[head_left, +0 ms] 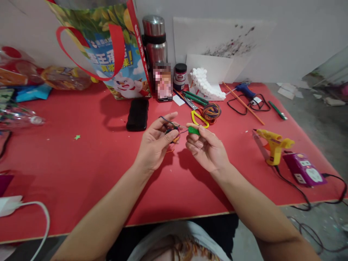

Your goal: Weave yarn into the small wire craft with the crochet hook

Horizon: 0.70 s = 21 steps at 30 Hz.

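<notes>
Over the middle of the red table (89, 181), my left hand (154, 143) pinches a small multicoloured yarn piece (174, 134) between thumb and fingers. A dark strand loops over its index finger, and an orange strand hangs below. Close by on the right, my right hand (208, 146) grips a crochet hook (193, 131) by its green handle. The hook's thin shaft points left to the yarn piece; its tip is too small to make out. Just beyond my right hand lie a ball of variegated yarn (211, 111) and scissors (199, 119) with yellow handles.
A black phone (137, 114) lies behind my left hand. A large printed bag (119, 61), a steel thermos (154, 40), a propped phone (163, 81) and a dark jar (179, 77) stand behind. At right are a yellow glue gun (276, 145) and a purple power strip (304, 169) with cords.
</notes>
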### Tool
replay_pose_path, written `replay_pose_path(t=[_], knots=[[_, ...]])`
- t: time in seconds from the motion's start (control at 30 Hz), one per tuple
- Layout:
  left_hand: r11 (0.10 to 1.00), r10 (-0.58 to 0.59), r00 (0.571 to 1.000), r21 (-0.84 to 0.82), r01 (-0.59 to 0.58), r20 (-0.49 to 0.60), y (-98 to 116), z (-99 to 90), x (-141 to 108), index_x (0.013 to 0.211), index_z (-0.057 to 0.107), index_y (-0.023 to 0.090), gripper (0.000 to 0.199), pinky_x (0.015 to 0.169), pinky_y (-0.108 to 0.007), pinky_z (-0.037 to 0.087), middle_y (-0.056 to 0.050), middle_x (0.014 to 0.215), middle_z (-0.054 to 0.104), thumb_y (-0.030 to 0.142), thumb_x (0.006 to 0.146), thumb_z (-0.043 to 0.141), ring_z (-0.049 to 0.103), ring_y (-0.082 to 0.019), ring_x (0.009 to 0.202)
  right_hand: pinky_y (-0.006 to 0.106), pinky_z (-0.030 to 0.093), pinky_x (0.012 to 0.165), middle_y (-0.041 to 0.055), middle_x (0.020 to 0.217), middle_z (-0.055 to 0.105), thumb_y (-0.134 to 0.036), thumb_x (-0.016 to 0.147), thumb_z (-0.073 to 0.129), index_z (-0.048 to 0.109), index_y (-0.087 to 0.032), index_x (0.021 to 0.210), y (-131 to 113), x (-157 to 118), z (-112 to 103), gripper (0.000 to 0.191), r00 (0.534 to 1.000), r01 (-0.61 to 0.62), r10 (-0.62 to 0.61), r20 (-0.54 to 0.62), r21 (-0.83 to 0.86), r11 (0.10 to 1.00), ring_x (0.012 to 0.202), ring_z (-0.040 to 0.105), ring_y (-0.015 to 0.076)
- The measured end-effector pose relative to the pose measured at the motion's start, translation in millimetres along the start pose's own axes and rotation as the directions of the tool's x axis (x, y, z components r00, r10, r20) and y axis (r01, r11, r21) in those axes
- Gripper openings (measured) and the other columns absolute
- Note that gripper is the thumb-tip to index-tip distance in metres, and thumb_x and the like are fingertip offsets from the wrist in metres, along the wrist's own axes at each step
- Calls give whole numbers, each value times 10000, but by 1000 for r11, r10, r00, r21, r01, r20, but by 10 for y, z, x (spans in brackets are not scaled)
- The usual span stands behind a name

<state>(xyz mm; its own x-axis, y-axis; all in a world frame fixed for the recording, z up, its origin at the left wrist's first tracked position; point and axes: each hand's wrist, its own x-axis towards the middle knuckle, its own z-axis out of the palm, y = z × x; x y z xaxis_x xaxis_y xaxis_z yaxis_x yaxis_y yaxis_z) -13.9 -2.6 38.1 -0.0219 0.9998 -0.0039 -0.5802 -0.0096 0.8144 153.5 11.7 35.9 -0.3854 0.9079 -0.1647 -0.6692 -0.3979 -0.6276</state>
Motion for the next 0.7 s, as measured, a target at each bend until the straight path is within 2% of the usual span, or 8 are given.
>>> replay_pose_path(t=[0.13, 0.3, 0.43, 0.7], knots=[[999, 22, 1000, 27, -22, -13, 14, -11, 5, 1136, 813, 216, 428, 520, -172, 537, -5, 889, 731, 187, 728, 941, 639, -66, 587, 183, 399, 502, -8, 716, 542, -243, 958, 637, 832, -129, 1025, 4, 6, -33, 236, 1000, 4, -4, 13, 3, 1000, 554, 337, 73], [998, 38, 998, 55, -36, -41, 14, -39, 3, 1144, 817, 220, 451, 535, -159, 558, -5, 894, 745, 169, 715, 945, 654, -61, 593, 194, 391, 502, -7, 722, 557, -245, 942, 658, 834, -152, 1010, 14, 13, -36, 211, 1000, -9, 9, 20, -38, 999, 551, 338, 75], [995, 23, 997, 98, -16, -70, -4, -39, -12, 1142, 826, 235, 471, 545, -160, 572, 21, 814, 708, 168, 694, 958, 660, -66, 593, 188, 383, 497, -13, 705, 533, -243, 955, 638, 831, -139, 998, 18, 8, -8, 223, 999, -15, 15, 30, -11, 1000, 542, 310, 72], [999, 34, 998, 14, -33, -58, -29, 27, -25, 1105, 835, 231, 487, 573, -152, 561, 32, 765, 699, 144, 646, 972, 646, -62, 602, 191, 370, 473, -23, 697, 475, -262, 972, 619, 824, -145, 991, -14, -39, 29, 236, 1000, -6, 6, 8, -3, 1000, 536, 268, 79]])
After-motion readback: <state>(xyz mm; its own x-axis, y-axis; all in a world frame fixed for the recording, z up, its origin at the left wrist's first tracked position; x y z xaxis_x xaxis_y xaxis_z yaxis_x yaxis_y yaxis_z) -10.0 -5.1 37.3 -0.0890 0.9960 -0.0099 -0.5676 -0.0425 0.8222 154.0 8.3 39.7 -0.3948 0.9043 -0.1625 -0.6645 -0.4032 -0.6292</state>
